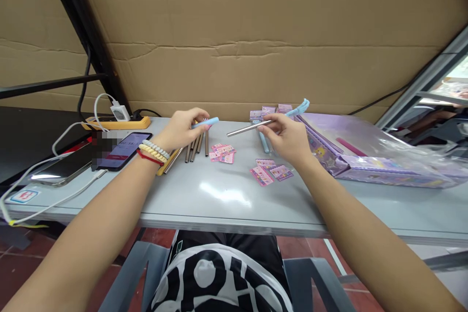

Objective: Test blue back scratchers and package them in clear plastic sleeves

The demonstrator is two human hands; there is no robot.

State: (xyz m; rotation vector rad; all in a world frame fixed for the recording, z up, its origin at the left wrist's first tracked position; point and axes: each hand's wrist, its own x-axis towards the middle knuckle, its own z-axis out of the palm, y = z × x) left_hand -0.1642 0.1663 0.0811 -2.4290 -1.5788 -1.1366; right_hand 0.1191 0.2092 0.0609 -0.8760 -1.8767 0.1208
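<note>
My left hand is closed in a pinch around a light blue pen cap that points right. Beneath and beside it, several slim metal tubes lie side by side on the table. My right hand grips a silver pen; its bare end points left, and a light blue decorated top sticks out behind the fingers. The two held pieces are apart. Light blue sticks lie just under my right hand. Small pink printed cards rest between the hands, with more pink cards nearer me.
On the right stands an open purple box with clear plastic over it. Small printed cards lie at the back. Phones, white cables and a yellow power strip occupy the left. A cardboard wall closes the back.
</note>
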